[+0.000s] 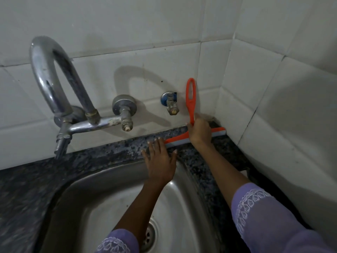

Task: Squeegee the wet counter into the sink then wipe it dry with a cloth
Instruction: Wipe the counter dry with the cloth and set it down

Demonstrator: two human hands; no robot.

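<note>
Your right hand (199, 132) grips the orange squeegee (191, 114) by the lower part of its handle, fingers curled round it where the handle meets the blade. The blade lies on the speckled dark counter (113, 148), on the narrow strip between the sink (102, 179) and the tiled wall (145, 33), its long axis running left to right and rising slightly toward the right, with the right end touching or just beside the corner tile. The handle stands up from the blade's middle and points away from you, up along the wall, its looped end topmost. Your left hand (160, 161) lies flat with fingers straight and spread on the sink's back rim and the counter edge, fingertips just beside the blade's left end; it holds nothing. The curved metal tap (52, 75) and a small valve (171, 104) project from the wall to the left of the squeegee. No writing or brand mark is legible on the squeegee or fittings.
</note>
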